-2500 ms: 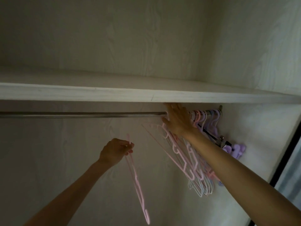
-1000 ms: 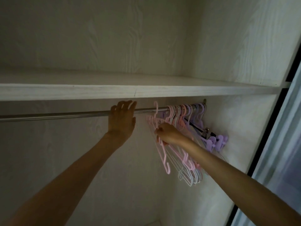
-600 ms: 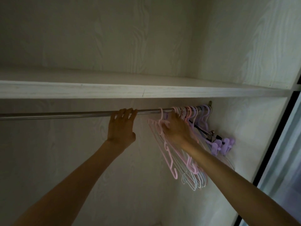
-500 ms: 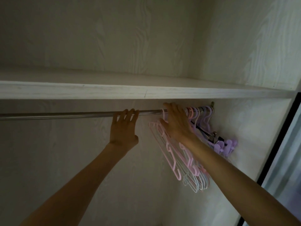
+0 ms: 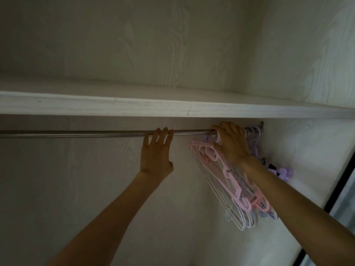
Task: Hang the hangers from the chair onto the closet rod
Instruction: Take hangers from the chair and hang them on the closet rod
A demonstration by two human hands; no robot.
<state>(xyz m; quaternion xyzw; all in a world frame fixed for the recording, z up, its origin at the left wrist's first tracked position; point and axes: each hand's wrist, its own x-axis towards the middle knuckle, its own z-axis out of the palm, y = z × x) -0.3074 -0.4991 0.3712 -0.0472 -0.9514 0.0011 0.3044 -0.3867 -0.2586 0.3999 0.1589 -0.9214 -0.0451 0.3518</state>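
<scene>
Head view, looking up into the closet: my left hand reaches up to the closet rod. Its fingers are straight and spread a little, and the tips touch the front of the rod near its middle. It holds nothing.

My right hand is up at the right part of the rod, just under the shelf. Its fingers curl over the rod and the hooks there. I think it is pushing the hooks along toward the wall, but I cannot tell if it grips one hook or many.

The hangers are pink, white and pale purple. They hang in one tight bunch at the right end of the rod, right below my right hand and wrist. Some purple clips stick out behind my arm, near the side wall.

How far along am I? Lots of hangers are on the rod already, and my hands carry no loose one. The long left part of the rod is bare. I cannot see the chair from here, so I cannot say if more hangers wait there. If some do, I must go get them and hook them on too.
</scene>
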